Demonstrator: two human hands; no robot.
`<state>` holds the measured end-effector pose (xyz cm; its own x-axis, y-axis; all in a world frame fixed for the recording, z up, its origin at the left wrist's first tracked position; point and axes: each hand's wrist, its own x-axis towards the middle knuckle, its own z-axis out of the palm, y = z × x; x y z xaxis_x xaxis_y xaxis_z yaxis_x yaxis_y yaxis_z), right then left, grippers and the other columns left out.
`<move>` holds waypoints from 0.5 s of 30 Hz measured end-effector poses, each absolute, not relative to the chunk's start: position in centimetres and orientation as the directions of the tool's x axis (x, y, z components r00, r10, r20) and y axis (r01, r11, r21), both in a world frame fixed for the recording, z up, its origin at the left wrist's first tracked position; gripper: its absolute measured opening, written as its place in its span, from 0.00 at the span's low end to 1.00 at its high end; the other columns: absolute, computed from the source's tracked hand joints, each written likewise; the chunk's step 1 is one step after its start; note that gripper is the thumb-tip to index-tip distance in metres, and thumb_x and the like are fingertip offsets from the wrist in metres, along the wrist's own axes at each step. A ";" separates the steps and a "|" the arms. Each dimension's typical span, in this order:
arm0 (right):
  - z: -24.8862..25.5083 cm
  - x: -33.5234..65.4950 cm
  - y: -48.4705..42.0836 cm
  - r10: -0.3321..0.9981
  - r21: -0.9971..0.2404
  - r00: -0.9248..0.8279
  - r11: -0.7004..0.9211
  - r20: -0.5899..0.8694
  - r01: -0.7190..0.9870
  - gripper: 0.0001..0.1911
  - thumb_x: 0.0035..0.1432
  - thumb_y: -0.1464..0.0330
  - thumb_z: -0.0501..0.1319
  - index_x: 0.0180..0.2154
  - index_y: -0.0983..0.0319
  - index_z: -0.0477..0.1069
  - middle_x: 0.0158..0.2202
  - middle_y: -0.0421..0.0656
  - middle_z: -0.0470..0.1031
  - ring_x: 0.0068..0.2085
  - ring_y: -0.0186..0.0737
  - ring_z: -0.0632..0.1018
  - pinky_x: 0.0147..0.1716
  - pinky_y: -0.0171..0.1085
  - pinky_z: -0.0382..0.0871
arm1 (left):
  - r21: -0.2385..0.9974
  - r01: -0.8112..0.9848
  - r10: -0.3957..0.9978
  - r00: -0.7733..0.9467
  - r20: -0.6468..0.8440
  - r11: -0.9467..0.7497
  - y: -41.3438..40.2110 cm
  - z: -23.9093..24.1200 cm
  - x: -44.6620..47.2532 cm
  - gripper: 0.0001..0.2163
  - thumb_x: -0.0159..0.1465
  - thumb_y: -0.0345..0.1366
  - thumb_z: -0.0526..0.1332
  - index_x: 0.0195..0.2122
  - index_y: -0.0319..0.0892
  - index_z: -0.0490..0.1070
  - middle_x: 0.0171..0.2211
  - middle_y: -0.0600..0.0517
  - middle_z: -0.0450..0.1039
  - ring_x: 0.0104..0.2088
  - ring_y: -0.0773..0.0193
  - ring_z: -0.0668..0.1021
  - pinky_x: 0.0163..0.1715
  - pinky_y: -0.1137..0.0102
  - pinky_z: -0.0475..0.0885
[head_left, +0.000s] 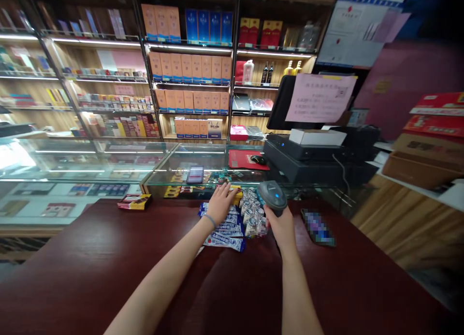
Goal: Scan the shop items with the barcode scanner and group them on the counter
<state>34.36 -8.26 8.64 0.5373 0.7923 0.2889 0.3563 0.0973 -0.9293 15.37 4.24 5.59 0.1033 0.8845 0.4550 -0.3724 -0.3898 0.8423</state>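
Head view: work looks under way on a dark-red, polished counter (145,277); how much is done I cannot tell.
With twelve straight ahead, a fanned heap of shiny blue-and-white packets (225,231) lies at twelve beside clear, silver-lidded jars (251,227), none bagged. The bare left hand (218,204) spreads its fingers over the far end and some yellow packaging (237,196), contact unclear; the bare right hand (283,225) grips a dark-grey plastic handheld scanner (271,195) between twelve and one. Its rounded head points away towards eleven, long axis running back to the fist. Flat yellow-and-red packets (134,202) sit stacked apart at eleven.
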 end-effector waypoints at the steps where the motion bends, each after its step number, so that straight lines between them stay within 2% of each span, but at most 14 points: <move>1: 8.6 34.4 -8.2 0.792 -0.927 0.535 0.098 0.293 0.363 0.15 0.53 0.56 0.65 0.38 0.59 0.71 0.17 0.36 0.70 0.17 0.42 0.73 0.20 0.38 0.67 | 0.843 -0.352 0.878 0.104 0.467 -0.407 4.4 5.4 15.7 0.17 0.50 0.17 0.65 0.33 0.49 0.75 0.49 0.43 0.77 0.61 0.49 0.72 0.68 0.54 0.52; 4: 8.3 34.3 -8.1 0.794 -0.915 0.528 0.087 0.303 0.394 0.16 0.54 0.56 0.64 0.39 0.59 0.72 0.18 0.37 0.72 0.17 0.42 0.74 0.22 0.38 0.68 | 0.854 -0.269 0.857 0.150 0.494 -0.445 4.8 5.0 16.2 0.18 0.49 0.17 0.66 0.33 0.49 0.76 0.45 0.45 0.79 0.59 0.51 0.73 0.69 0.57 0.47; 6: 8.2 34.3 -8.0 0.790 -0.910 0.530 0.083 0.308 0.405 0.17 0.54 0.56 0.64 0.41 0.60 0.73 0.20 0.39 0.75 0.19 0.43 0.75 0.23 0.38 0.69 | 0.877 -0.264 0.877 0.166 0.450 -0.400 5.0 4.9 16.1 0.17 0.49 0.16 0.67 0.32 0.48 0.76 0.42 0.46 0.79 0.59 0.51 0.73 0.70 0.58 0.46; 8: 8.1 34.2 -7.9 0.782 -0.906 0.531 0.102 0.328 0.411 0.19 0.53 0.56 0.65 0.42 0.61 0.74 0.22 0.41 0.77 0.23 0.45 0.78 0.24 0.38 0.70 | 0.902 -0.281 0.909 0.168 0.381 -0.326 5.0 5.0 16.0 0.16 0.50 0.16 0.67 0.31 0.48 0.76 0.39 0.45 0.79 0.60 0.52 0.72 0.70 0.59 0.47; 10: 8.2 34.0 -7.9 0.770 -0.899 0.531 0.125 0.354 0.419 0.20 0.53 0.56 0.65 0.43 0.61 0.74 0.23 0.42 0.78 0.27 0.47 0.80 0.25 0.38 0.70 | 0.916 -0.229 0.907 0.193 0.374 -0.329 5.0 5.3 15.6 0.15 0.52 0.18 0.68 0.32 0.48 0.77 0.40 0.45 0.79 0.60 0.52 0.72 0.69 0.58 0.51; 12: 8.4 33.7 -8.0 0.763 -0.898 0.536 0.128 0.360 0.422 0.20 0.52 0.55 0.65 0.42 0.62 0.74 0.22 0.41 0.77 0.26 0.47 0.79 0.25 0.38 0.70 | 0.882 -0.062 0.851 0.238 0.468 -0.468 4.8 5.5 14.9 0.14 0.55 0.22 0.67 0.38 0.48 0.78 0.44 0.46 0.79 0.59 0.52 0.73 0.67 0.56 0.57; 15: 9.1 32.9 -8.3 0.776 -0.912 0.537 0.116 0.330 0.394 0.17 0.52 0.55 0.65 0.38 0.60 0.72 0.18 0.38 0.72 0.20 0.43 0.75 0.21 0.38 0.67 | 0.713 0.217 0.746 0.192 0.638 -0.666 4.4 5.4 13.3 0.11 0.65 0.30 0.62 0.48 0.47 0.76 0.50 0.47 0.78 0.55 0.53 0.76 0.62 0.55 0.65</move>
